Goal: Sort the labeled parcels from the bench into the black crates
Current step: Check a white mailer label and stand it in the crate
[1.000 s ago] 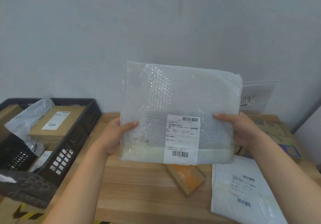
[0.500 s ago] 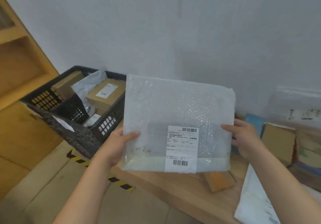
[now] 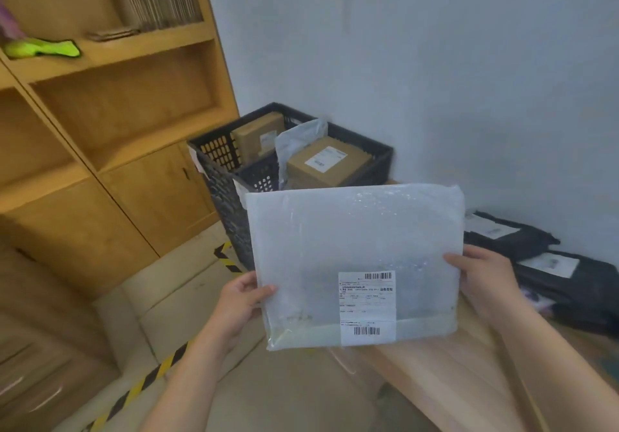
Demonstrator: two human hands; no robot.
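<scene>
Currently, a bubble-wrap mailer (image 3: 355,257) with a white shipping label (image 3: 367,307) is held upright in the air by both hands, in front of the black crates (image 3: 378,163) and above the near edge of the wooden bench (image 3: 452,374). Its left edge is pinched by the left hand (image 3: 243,301), thumb on the front, and its right edge is clamped by the right hand (image 3: 482,280) likewise. Two cardboard boxes (image 3: 326,161) and a grey poly bag (image 3: 296,143) are seen inside the crates. Black poly mailers (image 3: 569,284) are laid on the bench at right.

Bubble mailer (image 3: 355,247) label (image 3: 366,307) — barcodes, print too blurry to read
</scene>
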